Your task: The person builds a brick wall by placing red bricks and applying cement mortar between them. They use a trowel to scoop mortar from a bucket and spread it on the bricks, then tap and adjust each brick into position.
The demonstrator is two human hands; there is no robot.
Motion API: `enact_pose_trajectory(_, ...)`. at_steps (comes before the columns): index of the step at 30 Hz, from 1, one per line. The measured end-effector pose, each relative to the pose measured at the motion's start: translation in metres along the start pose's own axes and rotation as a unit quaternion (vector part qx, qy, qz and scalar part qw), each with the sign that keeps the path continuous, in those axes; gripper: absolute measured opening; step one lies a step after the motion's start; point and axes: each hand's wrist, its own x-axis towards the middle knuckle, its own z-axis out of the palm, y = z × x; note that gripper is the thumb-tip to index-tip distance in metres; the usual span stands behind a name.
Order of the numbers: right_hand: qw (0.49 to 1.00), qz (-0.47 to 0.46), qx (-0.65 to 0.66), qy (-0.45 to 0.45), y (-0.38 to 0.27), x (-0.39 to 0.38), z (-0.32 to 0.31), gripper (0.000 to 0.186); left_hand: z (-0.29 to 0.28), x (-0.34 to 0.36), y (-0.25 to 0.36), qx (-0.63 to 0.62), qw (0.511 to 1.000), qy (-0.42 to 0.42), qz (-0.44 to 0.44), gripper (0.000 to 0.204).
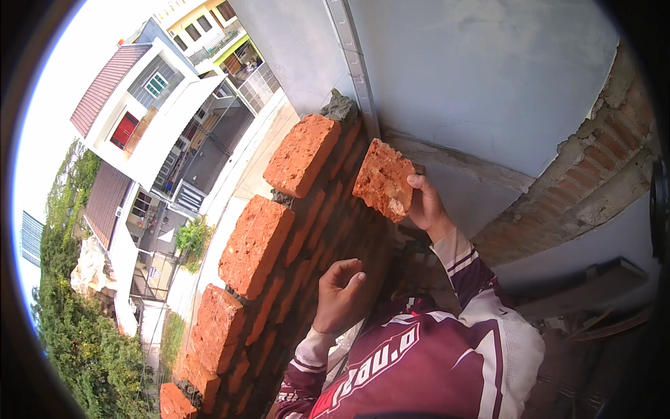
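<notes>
My right hand [427, 206] grips a rough orange-red brick [382, 180] by its right edge, thumb on the near face. The fingers behind the brick are hidden. The brick is held up just right of the wall's top, tilted, its pitted face toward me. Lower and to the left, my left hand [338, 297] is loosely curled, with a gap between thumb and forefinger and nothing visible in it. It hovers beside the inner face of the brick wall [307, 241]. Along the wall's top runs a row of laid bricks [256, 244] with grey mortar between them.
A lump of mortar [340, 107] sits at the wall's far end, against a grey column [293, 49]. A plastered wall [481, 77] with a broken edge and exposed bricks [593, 167] stands at right. Left, beyond the brickwork, lie a street, houses [139, 91] and trees [91, 349].
</notes>
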Motion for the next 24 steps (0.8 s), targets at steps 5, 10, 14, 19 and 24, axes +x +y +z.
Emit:
enact_pose_trajectory(5,0.999,0.017,0.024,-0.029,-0.012,0.056,-0.017,0.068,0.002,0.020,-0.002,0.015,0.999,0.038,0.000,0.025)
enact_pose_trajectory(10,0.975,0.163,0.033,-0.144,-0.026,0.063,-0.046,0.072,-0.009,-0.003,-0.059,-0.003,0.995,0.082,-0.055,0.031)
enact_pose_trajectory(14,0.919,0.322,-0.148,-0.173,-0.014,0.049,-0.089,0.077,-0.013,-0.069,-0.164,-0.017,0.958,0.218,-0.187,0.043)
enact_pose_trajectory(19,0.771,0.471,-0.421,-0.082,0.058,0.041,-0.141,0.048,0.058,-0.196,-0.299,0.084,0.824,0.339,-0.446,0.099)
enact_pose_trajectory(24,0.454,0.488,-0.692,-0.277,0.167,0.032,-0.122,0.050,0.192,-0.284,-0.375,-0.302,0.640,0.473,-0.524,0.099)
